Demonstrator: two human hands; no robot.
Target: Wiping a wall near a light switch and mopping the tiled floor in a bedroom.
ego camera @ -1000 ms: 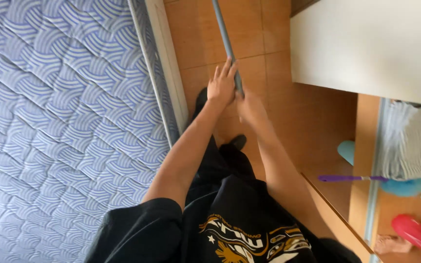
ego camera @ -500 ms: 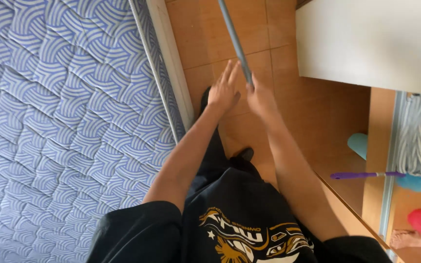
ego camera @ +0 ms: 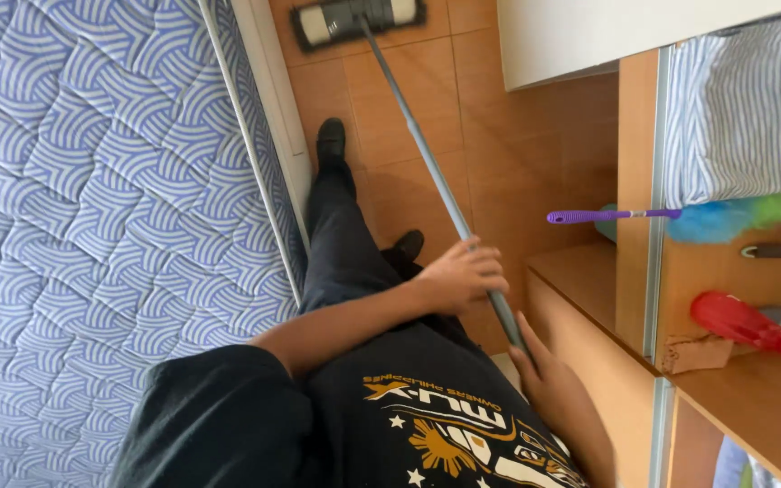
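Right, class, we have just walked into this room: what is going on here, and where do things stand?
A person is holding the long grey handle of a flat mop with both hands. The left hand grips the handle higher up, and the right hand holds it lower down near the body. The mop head rests on the orange tiled floor, in the strip between a patterned mattress and a wooden shelf unit. A colourful duster sits on the shelf.

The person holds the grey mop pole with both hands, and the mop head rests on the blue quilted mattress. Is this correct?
Not quite. In the head view both hands, left hand and right hand, do hold the grey mop pole, but the mop head rests on the orange tiled floor, beside the mattress.
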